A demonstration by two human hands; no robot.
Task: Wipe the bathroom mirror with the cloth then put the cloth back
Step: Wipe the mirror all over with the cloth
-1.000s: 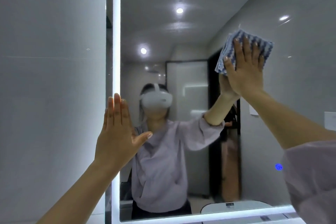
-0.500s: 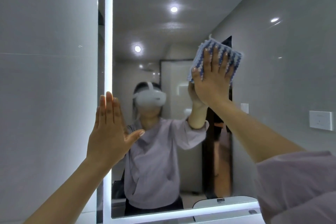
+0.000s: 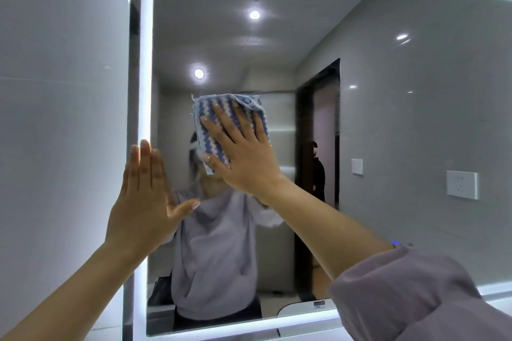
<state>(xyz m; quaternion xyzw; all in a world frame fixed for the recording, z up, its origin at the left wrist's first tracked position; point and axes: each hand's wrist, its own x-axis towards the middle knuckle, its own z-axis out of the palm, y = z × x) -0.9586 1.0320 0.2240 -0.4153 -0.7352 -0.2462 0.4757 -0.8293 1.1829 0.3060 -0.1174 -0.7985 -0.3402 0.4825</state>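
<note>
Right hand (image 3: 243, 158), fingers spread flat, presses the cloth (image 3: 206, 112) to the mirror (image 3: 388, 119) for full contact — left hand (image 3: 144, 202), flat too, seemingly braces at its edge.

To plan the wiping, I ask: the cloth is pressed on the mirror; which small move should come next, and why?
Probably slide the cloth straight down. The right hand presses it flat at mid-height on the mirror, near the left hand at the lit edge, with much glass below.
</note>
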